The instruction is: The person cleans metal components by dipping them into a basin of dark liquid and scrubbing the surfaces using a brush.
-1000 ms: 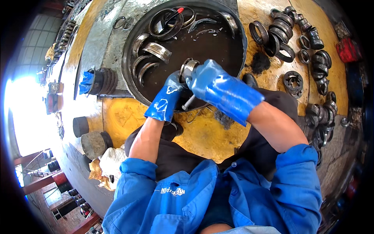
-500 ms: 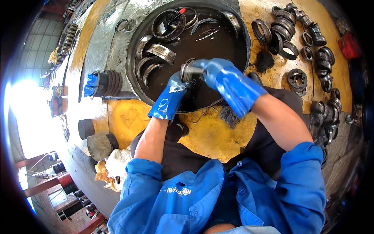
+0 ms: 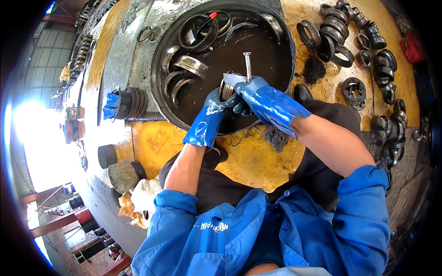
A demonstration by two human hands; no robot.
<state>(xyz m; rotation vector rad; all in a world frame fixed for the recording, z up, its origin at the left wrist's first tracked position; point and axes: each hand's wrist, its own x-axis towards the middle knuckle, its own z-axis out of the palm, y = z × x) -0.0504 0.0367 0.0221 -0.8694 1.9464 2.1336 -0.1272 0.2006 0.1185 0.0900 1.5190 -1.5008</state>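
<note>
Filling the far middle, a round dark basin [image 3: 156,69] contains murky liquid, with loose metal rings [image 3: 191,66] along its left side. Over its near part, the gloved right hand [image 3: 252,91] is clasped around a metal tool, and the gloved left hand [image 3: 215,102] grips a small metal ring [image 3: 225,91]. The metal tool [image 3: 247,64] points its rod far, its flat blade just beside the small ring; whether they touch is unclear.

A pale grey panelled wall [image 3: 51,71] stands at upper left, with bright white light [image 3: 39,138] below it. Stained yellow flooring [image 3: 258,161] occupies the centre; smooth grey floor [image 3: 106,216] and a dull red beam [image 3: 56,225] appear lower left.
</note>
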